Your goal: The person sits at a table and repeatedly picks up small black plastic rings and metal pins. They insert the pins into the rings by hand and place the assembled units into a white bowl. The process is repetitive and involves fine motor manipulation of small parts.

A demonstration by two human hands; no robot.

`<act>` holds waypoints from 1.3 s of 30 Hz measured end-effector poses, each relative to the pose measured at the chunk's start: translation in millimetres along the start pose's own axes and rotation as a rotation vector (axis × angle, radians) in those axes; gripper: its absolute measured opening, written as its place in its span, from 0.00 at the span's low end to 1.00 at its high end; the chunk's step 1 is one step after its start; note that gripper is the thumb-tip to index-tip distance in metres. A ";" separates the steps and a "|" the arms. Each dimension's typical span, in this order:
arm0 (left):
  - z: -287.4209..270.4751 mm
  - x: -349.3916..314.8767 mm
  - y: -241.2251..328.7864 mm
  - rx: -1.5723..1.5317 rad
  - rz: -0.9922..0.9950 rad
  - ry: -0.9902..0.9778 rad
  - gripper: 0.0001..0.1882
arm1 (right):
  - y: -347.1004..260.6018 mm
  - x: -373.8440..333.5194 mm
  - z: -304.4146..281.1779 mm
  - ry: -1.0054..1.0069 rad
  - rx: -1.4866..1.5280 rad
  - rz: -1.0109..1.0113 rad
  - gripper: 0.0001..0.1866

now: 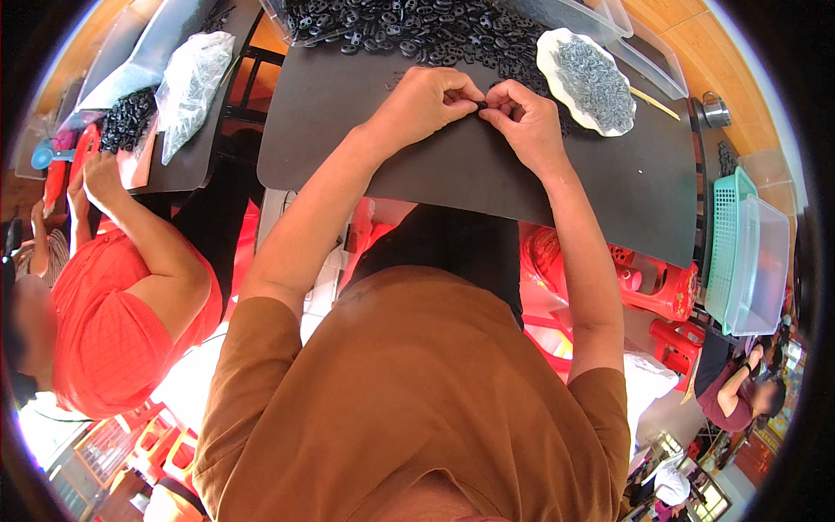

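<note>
Above the dark table [417, 165] my hands meet, fingertips nearly touching. Between them is a small black plastic piece [481, 105], mostly covered by the fingers. My left hand [428, 101] is closed in a pinch on it from the left. From the right, my right hand [528, 123] pinches at the same piece with thumb and forefinger. Just beyond the hands spreads a heap of black plastic pieces [417, 30], several showing holes. Beside my right hand stands a white scalloped dish [557, 87] full of tiny grey, metallic-looking pieces [596, 83].
A thin stick [657, 103] and a clear plastic tray [657, 56] lie right of the dish. Green and clear baskets [729, 252] stand at the right. On the left, a person in red [130, 322] works at another table with black pieces [130, 117] and a plastic bag [196, 87]. Red stools [661, 291] stand below.
</note>
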State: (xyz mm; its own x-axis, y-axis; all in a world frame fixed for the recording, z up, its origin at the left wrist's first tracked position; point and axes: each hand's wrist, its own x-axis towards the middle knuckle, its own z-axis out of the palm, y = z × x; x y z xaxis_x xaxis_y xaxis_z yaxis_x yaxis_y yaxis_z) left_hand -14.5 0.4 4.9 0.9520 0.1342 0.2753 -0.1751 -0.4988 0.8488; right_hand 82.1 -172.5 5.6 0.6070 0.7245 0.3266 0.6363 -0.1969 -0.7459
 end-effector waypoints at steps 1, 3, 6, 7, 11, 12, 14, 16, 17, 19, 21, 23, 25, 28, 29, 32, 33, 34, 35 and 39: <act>0.9 -0.3 -0.1 -0.008 -0.006 0.013 0.06 | -1.2 -0.4 0.9 0.013 -0.002 -0.010 0.10; 1.7 -0.6 0.0 -0.007 -0.009 0.026 0.06 | -2.7 -2.0 3.0 0.035 -0.013 -0.028 0.09; 0.0 0.0 0.8 0.021 -0.017 0.016 0.06 | -5.0 -2.9 3.1 0.055 -0.048 -0.067 0.08; -1.0 -0.2 0.4 0.030 -0.029 0.006 0.06 | -5.3 -3.2 2.9 0.059 -0.063 -0.082 0.08; -1.5 -1.1 0.0 0.049 -0.014 0.011 0.06 | -3.4 -3.1 2.7 0.038 -0.061 -0.088 0.07; -1.4 -0.9 -1.0 0.049 -0.005 0.013 0.06 | -3.5 -2.9 2.1 0.031 -0.053 -0.090 0.07; -1.5 -0.5 -3.2 0.049 0.013 0.016 0.06 | -3.5 -2.3 0.8 0.024 -0.042 -0.096 0.07; -1.2 -0.6 -2.4 0.044 0.005 0.020 0.06 | -2.5 -1.9 -0.5 0.023 -0.037 -0.101 0.07; -1.1 -0.7 -2.2 0.042 0.002 0.022 0.06 | -1.1 -1.8 0.2 0.031 -0.028 -0.116 0.06; -0.6 -0.6 -4.8 0.037 0.015 0.027 0.06 | 1.3 -1.7 2.1 0.045 -0.011 -0.148 0.06; -0.4 -0.8 -5.6 0.037 0.020 0.029 0.05 | 0.4 -2.4 2.7 0.045 -0.001 -0.143 0.05; -0.6 -0.9 -4.7 0.042 0.018 0.030 0.05 | -0.2 -2.4 2.7 0.042 0.002 -0.147 0.05; 0.4 -0.8 -6.0 0.050 0.042 0.034 0.05 | -0.3 -2.0 1.7 0.033 -0.002 -0.159 0.05; 0.5 -0.2 -7.0 0.069 0.060 0.030 0.05 | 0.3 -2.1 1.9 0.025 0.006 -0.149 0.04; 0.4 -0.2 -7.0 0.077 0.062 0.026 0.05 | 0.8 -2.3 2.1 0.025 0.002 -0.155 0.04; 0.6 0.1 -5.6 0.085 0.082 0.023 0.04 | 2.9 -3.2 2.7 0.034 -0.006 -0.175 0.04; 0.5 0.3 -5.9 0.090 0.096 0.024 0.04 | 3.3 -2.7 3.8 0.040 -0.004 -0.186 0.04; 0.8 0.5 -6.8 0.096 0.110 0.025 0.04 | 3.3 -2.3 4.3 0.047 -0.003 -0.198 0.04; 0.9 0.8 -7.2 0.101 0.124 0.026 0.04 | 2.5 -1.9 3.9 0.044 -0.014 -0.200 0.04; 0.9 2.0 -6.6 0.117 0.151 0.014 0.03 | 4.5 -0.9 3.3 0.039 -0.076 -0.257 0.04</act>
State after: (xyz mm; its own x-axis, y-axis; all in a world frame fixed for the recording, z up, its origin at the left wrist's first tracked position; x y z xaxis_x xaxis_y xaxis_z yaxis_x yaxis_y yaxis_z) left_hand -11.2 3.2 -0.6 0.9133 0.0613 0.4026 -0.2847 -0.6106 0.7390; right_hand 82.9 -171.8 0.0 0.4378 0.7312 0.5232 0.8052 -0.0598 -0.5900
